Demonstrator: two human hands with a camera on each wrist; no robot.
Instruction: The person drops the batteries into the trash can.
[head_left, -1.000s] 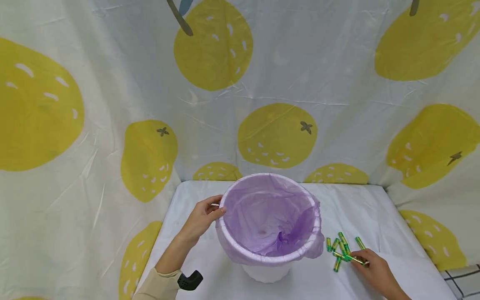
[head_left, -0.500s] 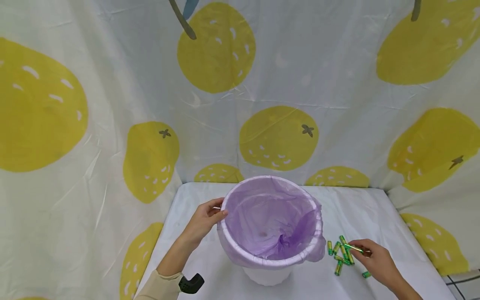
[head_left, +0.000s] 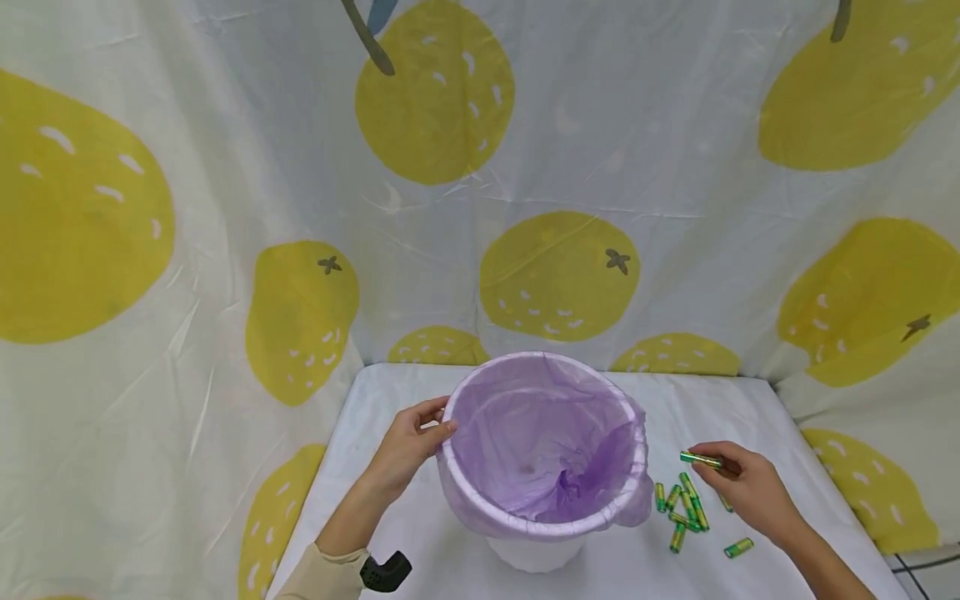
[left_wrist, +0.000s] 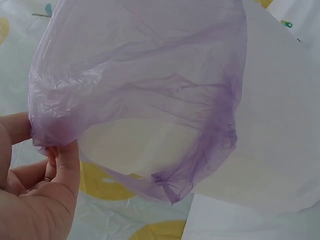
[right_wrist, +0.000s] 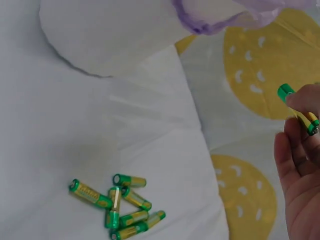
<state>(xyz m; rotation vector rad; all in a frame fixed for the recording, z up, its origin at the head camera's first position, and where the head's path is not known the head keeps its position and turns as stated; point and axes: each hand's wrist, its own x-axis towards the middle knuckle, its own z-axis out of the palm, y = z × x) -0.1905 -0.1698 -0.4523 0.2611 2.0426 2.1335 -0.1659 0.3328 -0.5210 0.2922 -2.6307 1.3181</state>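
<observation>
A white trash can point(head_left: 534, 557) lined with a thin purple plastic bag point(head_left: 510, 433) stands in the middle of the table. My left hand point(head_left: 405, 442) grips its rim on the left side, thumb over the edge; in the left wrist view the fingers point(left_wrist: 65, 160) lie against the bag's folded-over skirt. To the right of the can, my right hand point(head_left: 750, 487) pinches a green and gold battery point(head_left: 699, 458) between thumb and fingers, raised over the table. Below it lies a loose pile of several like batteries point(right_wrist: 132, 200), with one battery point(head_left: 738, 547) lying apart nearer me.
A white cloth covers the table point(head_left: 795, 467). Behind and at both sides hangs a pale curtain point(head_left: 420, 250) printed with big yellow fruit. A dark band-like device point(head_left: 386, 572) sits at my left wrist, by the beige sleeve point(head_left: 322, 575).
My right hand has picked up a battery from the pile and lifted it up and away. The lone battery near me came into sight. The left hand stays on the rim.
</observation>
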